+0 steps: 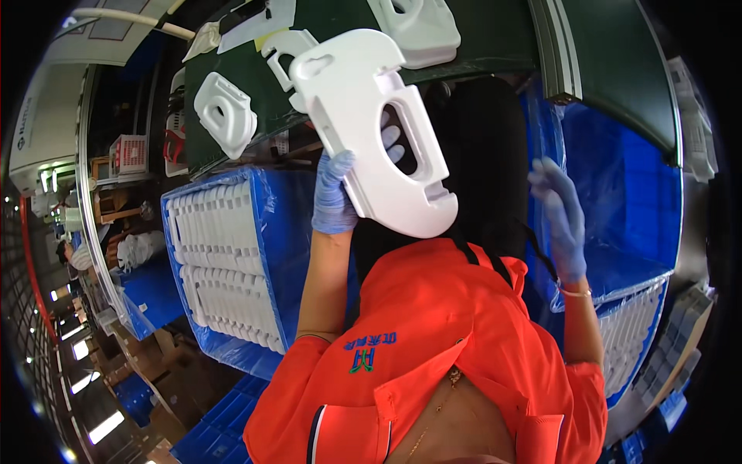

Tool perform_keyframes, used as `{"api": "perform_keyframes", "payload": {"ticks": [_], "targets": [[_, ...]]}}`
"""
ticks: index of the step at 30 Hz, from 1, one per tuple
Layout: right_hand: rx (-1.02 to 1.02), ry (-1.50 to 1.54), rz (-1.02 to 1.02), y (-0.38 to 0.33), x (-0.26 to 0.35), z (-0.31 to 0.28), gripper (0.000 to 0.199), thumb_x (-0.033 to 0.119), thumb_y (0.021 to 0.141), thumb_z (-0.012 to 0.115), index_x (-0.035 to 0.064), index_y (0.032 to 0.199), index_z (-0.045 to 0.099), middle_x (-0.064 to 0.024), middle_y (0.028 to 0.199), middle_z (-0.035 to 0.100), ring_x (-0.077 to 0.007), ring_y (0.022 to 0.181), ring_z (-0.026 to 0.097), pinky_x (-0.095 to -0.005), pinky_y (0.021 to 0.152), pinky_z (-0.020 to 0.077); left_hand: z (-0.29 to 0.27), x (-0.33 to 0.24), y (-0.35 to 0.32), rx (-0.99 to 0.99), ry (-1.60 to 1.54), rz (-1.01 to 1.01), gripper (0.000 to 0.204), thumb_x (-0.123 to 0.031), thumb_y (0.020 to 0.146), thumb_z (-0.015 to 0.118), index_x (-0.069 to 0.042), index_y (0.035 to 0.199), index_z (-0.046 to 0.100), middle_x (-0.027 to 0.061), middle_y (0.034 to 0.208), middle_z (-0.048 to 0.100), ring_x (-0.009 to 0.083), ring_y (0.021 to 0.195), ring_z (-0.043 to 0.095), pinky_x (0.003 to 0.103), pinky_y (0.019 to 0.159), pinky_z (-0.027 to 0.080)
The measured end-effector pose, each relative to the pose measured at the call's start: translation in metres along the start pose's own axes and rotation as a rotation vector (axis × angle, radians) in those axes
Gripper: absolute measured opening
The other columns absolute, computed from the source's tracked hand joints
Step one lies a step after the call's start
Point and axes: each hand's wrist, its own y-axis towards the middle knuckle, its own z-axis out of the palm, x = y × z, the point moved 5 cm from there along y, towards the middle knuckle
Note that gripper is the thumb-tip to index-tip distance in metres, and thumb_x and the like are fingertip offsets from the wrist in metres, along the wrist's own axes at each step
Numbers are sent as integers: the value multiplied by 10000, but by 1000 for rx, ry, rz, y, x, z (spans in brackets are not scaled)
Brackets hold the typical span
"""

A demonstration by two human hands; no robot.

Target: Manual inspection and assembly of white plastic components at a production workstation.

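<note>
While left hand (334,197) grips raised white moulded part (371,127), right hand (560,213) hovers open.

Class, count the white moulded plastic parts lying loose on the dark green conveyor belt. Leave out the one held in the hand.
4: one white part at the belt's left edge, one behind the held piece, one at top centre, one flat at upper left. Others may be hidden.
</note>
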Motion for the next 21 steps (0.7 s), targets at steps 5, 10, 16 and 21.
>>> {"api": "perform_keyframes", "payload": {"ticks": [5, 10, 16, 21], "targets": [[196, 348, 29, 96, -3, 62, 575, 319, 957, 454, 13, 1408, 272, -125, 1379, 401, -200, 1246, 416, -318, 1031, 332, 12, 12, -4, 77, 261, -90, 789, -252, 715, 747, -4, 1342, 338, 170, 1178, 555, 285, 1030, 601, 416, 901, 509], [334, 590, 65, 126, 33, 85, 529, 378, 901, 554, 24, 1284, 466, -83, 1141, 558, -155, 1054, 538, -316, 919, 444, 0, 26, -10, 104, 428, -110, 814, -297, 719, 772, -32, 1363, 351, 89, 1223, 531, 183, 1112, 519, 318, 939, 432], [126, 323, -12, 119, 26, 81, 455, 353, 887, 576, 45, 1220, 535, -25, 1055, 591, -89, 935, 534, -236, 830, 450, -11, 32, -11, -28, 657, 7, 771, -332, 775, 740, -32, 1369, 349, 46, 1235, 511, 127, 1078, 480, 285, 932, 398], [-1, 260, -191, 111, 32, 70, 435, 393, 939, 485, 17, 1136, 578, -45, 1000, 612, -90, 879, 549, -226, 781, 449, -3, 34, -9, 54, 638, -17, 753, -308, 768, 754, -38, 1353, 364, 38, 1210, 519, 117, 1067, 472, 282, 930, 393]]}}
